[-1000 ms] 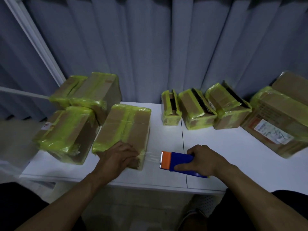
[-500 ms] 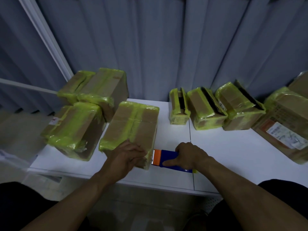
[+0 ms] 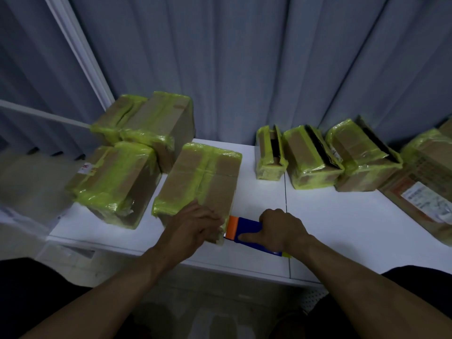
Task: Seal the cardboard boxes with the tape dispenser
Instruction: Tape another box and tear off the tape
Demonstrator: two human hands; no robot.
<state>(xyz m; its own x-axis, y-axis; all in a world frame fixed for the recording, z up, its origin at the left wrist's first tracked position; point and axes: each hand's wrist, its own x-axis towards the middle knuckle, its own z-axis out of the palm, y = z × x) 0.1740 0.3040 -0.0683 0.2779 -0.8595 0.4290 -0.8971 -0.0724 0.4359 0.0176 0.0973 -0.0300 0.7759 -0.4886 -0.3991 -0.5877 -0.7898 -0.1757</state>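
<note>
A cardboard box [image 3: 203, 179] banded with yellow-green tape lies on the white table [image 3: 342, 228], near its front edge. My left hand [image 3: 193, 225] rests on the box's near right corner, fingers bent over the edge. My right hand [image 3: 283, 230] grips a blue tape dispenser [image 3: 247, 230]. The dispenser's orange front end [image 3: 232, 226] is pressed against the box's right side, beside my left fingers.
Two taped boxes [image 3: 115, 182] [image 3: 151, 121] stand at the left, one behind the other. Three smaller boxes with open flaps [image 3: 269, 155] [image 3: 310, 160] [image 3: 362, 155] line the back. A large labelled box [image 3: 425, 187] sits far right. Grey curtains hang behind.
My right hand has moved the dispenser left, from a stretched strip of clear tape apart from the box, until its orange end meets the box's right side. My left hand stays on the corner.
</note>
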